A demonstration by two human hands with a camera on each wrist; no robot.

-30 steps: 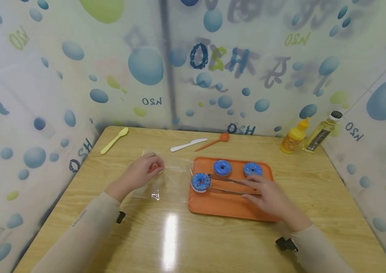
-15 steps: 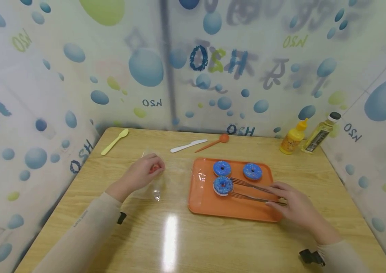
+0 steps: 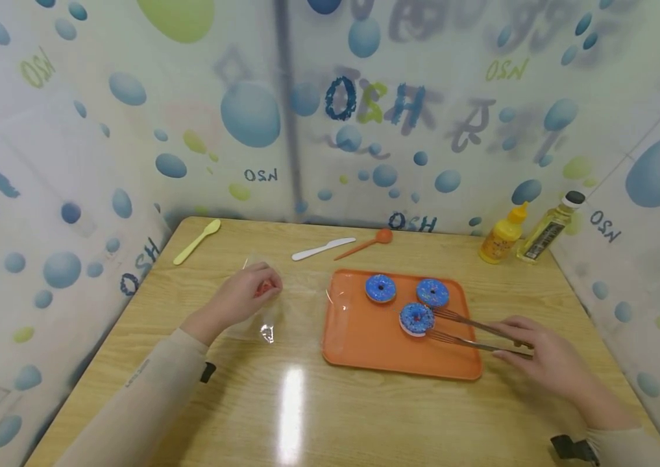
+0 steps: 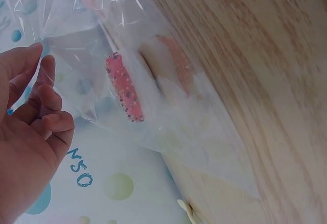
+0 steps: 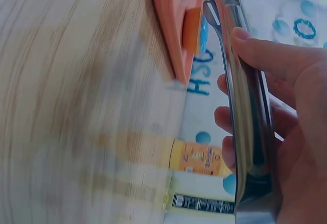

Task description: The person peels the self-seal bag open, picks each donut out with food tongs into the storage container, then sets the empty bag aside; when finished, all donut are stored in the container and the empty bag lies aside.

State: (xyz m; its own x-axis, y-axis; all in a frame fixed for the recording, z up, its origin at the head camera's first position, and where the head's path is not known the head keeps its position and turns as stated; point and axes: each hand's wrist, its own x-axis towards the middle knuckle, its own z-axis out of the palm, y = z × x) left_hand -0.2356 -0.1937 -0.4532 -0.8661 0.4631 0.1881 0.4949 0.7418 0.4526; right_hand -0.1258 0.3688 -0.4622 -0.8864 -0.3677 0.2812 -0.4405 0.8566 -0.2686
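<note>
My left hand pinches the edge of a clear plastic bag, whose other side reaches the tray's left end. Inside it, the left wrist view shows a donut with red sprinkled icing and a second reddish donut, blurred by the plastic. My right hand grips metal tongs. Between their tips is a blue sprinkled donut, over the orange tray; whether it touches the tray I cannot tell. Two more blue donuts, one on the left and one on the right, lie behind it.
Behind the hands lie a yellow spoon, a white knife and an orange spoon. At the back right stand a yellow squeeze bottle and an oil bottle. Printed sheeting surrounds the table's back and sides.
The right hand and tongs have carried the blue donut rightward, from the tray's left end beside the bag to below the right-hand donut. The left hand has stayed in place on the bag.
</note>
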